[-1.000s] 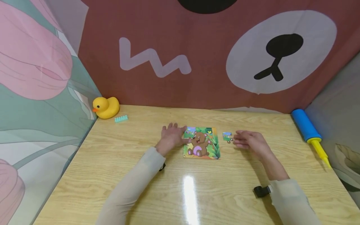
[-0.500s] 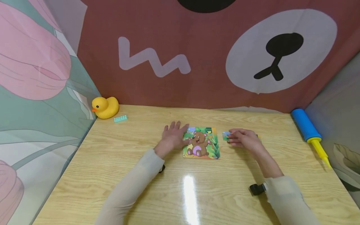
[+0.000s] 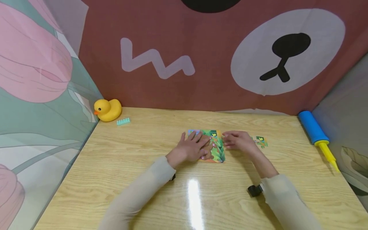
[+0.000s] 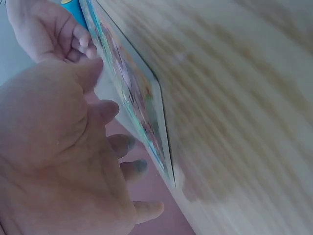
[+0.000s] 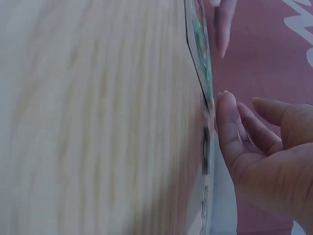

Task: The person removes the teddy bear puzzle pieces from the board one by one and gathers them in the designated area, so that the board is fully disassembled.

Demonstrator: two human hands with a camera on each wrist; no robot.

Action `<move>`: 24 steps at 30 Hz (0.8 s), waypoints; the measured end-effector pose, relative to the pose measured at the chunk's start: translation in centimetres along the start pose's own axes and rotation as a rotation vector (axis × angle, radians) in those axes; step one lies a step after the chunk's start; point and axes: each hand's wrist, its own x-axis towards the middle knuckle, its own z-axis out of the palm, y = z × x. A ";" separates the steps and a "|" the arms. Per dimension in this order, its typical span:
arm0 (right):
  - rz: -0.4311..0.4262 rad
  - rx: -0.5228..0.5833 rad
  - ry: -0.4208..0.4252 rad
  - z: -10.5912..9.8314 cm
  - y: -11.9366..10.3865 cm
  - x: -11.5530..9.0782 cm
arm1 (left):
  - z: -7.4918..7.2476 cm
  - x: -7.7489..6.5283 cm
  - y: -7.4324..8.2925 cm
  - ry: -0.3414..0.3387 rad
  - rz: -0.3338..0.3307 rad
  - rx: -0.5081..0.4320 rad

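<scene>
A square bear puzzle [image 3: 219,153] lies flat on the wooden table, its left half covered by my left hand [image 3: 192,148]. That hand's fingers are spread and extended over the picture; the left wrist view shows the fingertips [image 4: 134,169] above the board's surface. Just right of the board, my right hand [image 3: 239,141] hovers low with loosely bent fingers and nothing visible in its grasp. Some loose puzzle pieces [image 3: 260,141] show to the right of its wrist. From the right wrist view, a puzzle piece [image 5: 206,152] appears edge-on beneath the hand.
A yellow rubber duck [image 3: 108,110] and a small turquoise toy brick [image 3: 123,121] stand at the far left. Along the right side lies a blue and yellow hand pump [image 3: 316,134]. A brown printed cloth [image 3: 212,80] closes off the table's back.
My left hand has moved right from the puzzle's left edge onto its picture. My right hand has shifted left over the nearer loose piece toward the board, uncovering pieces behind it.
</scene>
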 end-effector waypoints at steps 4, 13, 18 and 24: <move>0.011 -0.050 -0.016 0.8 -0.1 0.5 | -0.2 0.3 0.5 -0.034 0.002 0.049; 0.028 -0.182 0.000 1.9 -0.5 1.0 | -0.2 0.5 0.8 -0.056 -0.035 0.060; 0.018 -0.278 0.017 2.2 -0.5 0.8 | -0.1 0.7 0.9 -0.072 -0.080 0.020; 0.005 -0.324 0.035 2.3 -0.5 0.9 | 0.2 1.0 1.0 -0.048 -0.091 0.032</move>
